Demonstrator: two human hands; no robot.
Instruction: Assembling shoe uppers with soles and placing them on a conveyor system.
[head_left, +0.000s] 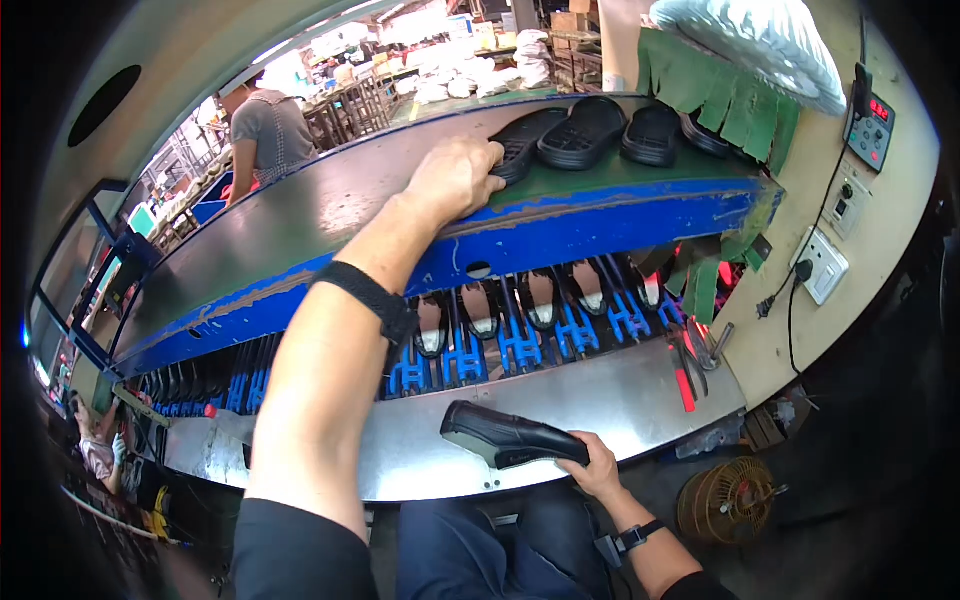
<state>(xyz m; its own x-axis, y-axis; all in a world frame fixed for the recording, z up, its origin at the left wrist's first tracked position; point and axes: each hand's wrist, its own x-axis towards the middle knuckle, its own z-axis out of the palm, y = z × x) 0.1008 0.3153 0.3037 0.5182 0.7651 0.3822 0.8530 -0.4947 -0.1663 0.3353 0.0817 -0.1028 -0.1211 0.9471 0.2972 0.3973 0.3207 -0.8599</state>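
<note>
My left hand reaches over the upper belt, its fingers closed at the near left end of a black shoe sole. The hand itself hides part of that grip. To the right of this sole lie more black soles, among them a wide sole and a smaller one. Low in front of me, my right hand grips one end of a black shoe. The shoe is tilted on its side above the metal ledge, its pale underside facing down and left.
A blue-edged conveyor belt crosses the view. Beneath it, shoes such as this one sit on blue holders. Red-handled tools lie on the metal ledge. Green flaps hang at right. A fan stands below; a person works beyond.
</note>
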